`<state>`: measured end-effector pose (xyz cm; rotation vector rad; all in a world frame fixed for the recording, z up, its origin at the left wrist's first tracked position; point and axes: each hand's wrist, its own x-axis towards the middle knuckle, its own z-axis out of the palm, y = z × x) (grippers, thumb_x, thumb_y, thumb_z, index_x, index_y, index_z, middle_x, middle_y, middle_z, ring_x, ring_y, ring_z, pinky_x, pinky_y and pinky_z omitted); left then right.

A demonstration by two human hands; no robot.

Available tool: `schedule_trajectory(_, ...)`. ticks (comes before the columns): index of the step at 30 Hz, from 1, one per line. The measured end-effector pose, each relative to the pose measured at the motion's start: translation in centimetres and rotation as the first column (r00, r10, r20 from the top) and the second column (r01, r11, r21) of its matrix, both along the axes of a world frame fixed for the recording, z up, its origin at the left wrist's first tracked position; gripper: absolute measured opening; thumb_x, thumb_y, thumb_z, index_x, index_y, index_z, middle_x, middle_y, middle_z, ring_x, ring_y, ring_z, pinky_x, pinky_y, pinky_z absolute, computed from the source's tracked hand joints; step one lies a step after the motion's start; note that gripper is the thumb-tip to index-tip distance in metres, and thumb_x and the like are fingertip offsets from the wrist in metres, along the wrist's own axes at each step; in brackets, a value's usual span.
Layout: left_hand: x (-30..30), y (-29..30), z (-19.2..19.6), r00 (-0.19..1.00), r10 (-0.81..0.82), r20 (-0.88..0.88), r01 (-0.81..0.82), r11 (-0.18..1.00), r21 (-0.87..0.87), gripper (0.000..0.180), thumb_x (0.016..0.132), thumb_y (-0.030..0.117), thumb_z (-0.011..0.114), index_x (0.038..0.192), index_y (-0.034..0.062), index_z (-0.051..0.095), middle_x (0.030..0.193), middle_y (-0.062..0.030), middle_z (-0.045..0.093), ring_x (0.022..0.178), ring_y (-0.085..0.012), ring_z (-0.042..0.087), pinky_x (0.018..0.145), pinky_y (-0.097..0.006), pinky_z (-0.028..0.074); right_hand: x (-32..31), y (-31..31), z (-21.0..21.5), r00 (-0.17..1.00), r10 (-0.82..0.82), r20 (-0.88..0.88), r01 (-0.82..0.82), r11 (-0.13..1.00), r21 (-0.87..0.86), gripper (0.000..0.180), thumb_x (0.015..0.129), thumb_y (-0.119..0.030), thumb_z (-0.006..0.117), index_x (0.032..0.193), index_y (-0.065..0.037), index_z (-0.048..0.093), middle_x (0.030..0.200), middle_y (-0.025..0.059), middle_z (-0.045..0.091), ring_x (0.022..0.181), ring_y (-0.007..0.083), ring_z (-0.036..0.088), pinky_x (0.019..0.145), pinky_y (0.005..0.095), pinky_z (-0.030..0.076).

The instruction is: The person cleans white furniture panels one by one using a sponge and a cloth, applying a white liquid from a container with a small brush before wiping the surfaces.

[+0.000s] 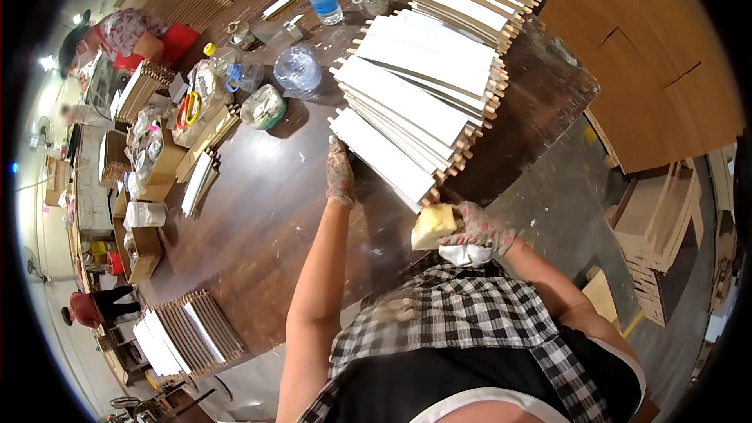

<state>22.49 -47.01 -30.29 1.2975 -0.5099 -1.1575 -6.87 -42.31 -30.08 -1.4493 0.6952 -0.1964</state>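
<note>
Head view: a dark brown tabletop (258,219) is spread across the middle. Toward its far right side, a long, fanned stack of white boards (427,55) is laid, with peg-like brown ends jutting out at both sides. A smaller stack (188,333) is placed at the lower left edge. Left of the fanned boards, a blue-capped water bottle (323,0) is stood upright. The gloved left hand (339,176) is set at the left end of the nearest board, fingers close together; whether anything is gripped by them cannot be told. By the fingers of the gloved right hand (479,227), a yellow sponge-like block (433,225) is held just beside that board's near end. Beneath the same hand, a white cloth (464,254) is bunched.
</note>
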Motion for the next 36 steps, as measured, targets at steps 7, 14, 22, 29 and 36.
schedule_trajectory(7, 0.4, 0.5, -0.4, 0.979, -0.105, 0.174, 0.123, 0.987, -0.098, 0.045, 0.099, 0.037, 0.034, 0.121, 0.0019, 0.053, 0.111, -0.0072, 0.059, 0.098, -0.0156, 0.057, 0.083, -0.028, 0.047, 2.1, 3.1, -8.9, 0.878, -0.324, 0.353, -0.068, 0.644, 0.762, 0.04, 0.094, -0.016, 0.049, 0.129, 0.002, 0.042, 0.12, 0.0208, 0.055, 0.105, 0.0341, 0.059, 0.08, 0.0408, 0.057)
schedule_trajectory(14, 1.7, 1.0, 0.3, 0.924, 0.17, 0.344, -0.141, 0.984, -0.106, 0.049, 0.099, 0.039, 0.031, 0.132, 0.0039, 0.042, 0.124, -0.0112, 0.054, 0.116, -0.021, 0.049, 0.099, -0.037, 0.038, 1.3, 1.9, -2.4, 0.937, -0.161, 0.311, -0.014, 0.87, 0.493, 0.045, 0.092, -0.006, 0.052, 0.133, 0.002, 0.036, 0.119, 0.0207, 0.056, 0.103, 0.0331, 0.06, 0.082, 0.0422, 0.057)
schedule_trajectory(22, -0.2, 2.2, 6.5, 0.857, 0.083, 0.509, 0.074, 0.957, -0.28, 0.046, 0.098, 0.034, 0.038, 0.135, 0.0061, 0.039, 0.136, -0.0094, 0.043, 0.127, -0.0199, 0.039, 0.106, -0.038, 0.028, -1.2, 2.7, -4.3, 0.859, -0.41, 0.307, 0.199, 0.82, 0.537, 0.031, 0.079, -0.015, 0.07, 0.105, -0.001, 0.059, 0.096, 0.0065, 0.064, 0.087, 0.0159, 0.062, 0.075, 0.0317, 0.053)
schedule_trajectory(29, -0.1, 4.6, 5.2, 0.898, 0.08, 0.432, -0.033, 0.993, -0.115, 0.044, 0.097, 0.033, 0.039, 0.134, 0.0094, 0.042, 0.132, -0.009, 0.047, 0.123, -0.0238, 0.041, 0.103, -0.039, 0.029, 1.3, 3.5, -2.7, 0.477, -0.8, 0.365, -0.216, 0.296, 0.93, 0.026, 0.085, -0.018, 0.065, 0.104, -0.002, 0.061, 0.084, 0.0081, 0.067, 0.072, 0.017, 0.065, 0.067, 0.0315, 0.057)
schedule_trajectory(36, 0.0, 5.9, 4.5, 0.918, 0.105, 0.381, -0.079, 0.993, -0.082, 0.046, 0.096, 0.036, 0.038, 0.133, 0.0081, 0.041, 0.13, -0.0103, 0.047, 0.12, -0.0239, 0.042, 0.101, -0.04, 0.03, -0.7, 2.8, -7.7, 0.234, -0.906, 0.353, 0.055, 0.375, 0.925, 0.024, 0.087, -0.015, 0.06, 0.108, -0.003, 0.06, 0.093, 0.01, 0.067, 0.085, 0.0209, 0.066, 0.069, 0.0326, 0.057)
